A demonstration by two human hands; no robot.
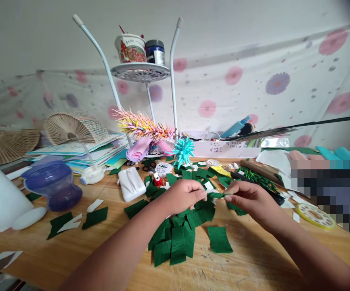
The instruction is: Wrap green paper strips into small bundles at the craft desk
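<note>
Strip (215, 195), twisted green paper, beyond and right of the paper pile (178, 241). Left hand (188, 195) and right hand (249, 197) pinch it, fingertips closed on opposite ends. Likely light, soft, easily torn; best held by the ends.

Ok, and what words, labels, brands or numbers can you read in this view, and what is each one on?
No text is clear enough to quote.
Printed tub: lettering around its side, too small and blurred.
Blue jar: label lettering, too small to read.
White box: handwriting on its front, seemingly upside down, unreadable.
White piece: dark marks; cannot tell whether they are writing.
</note>
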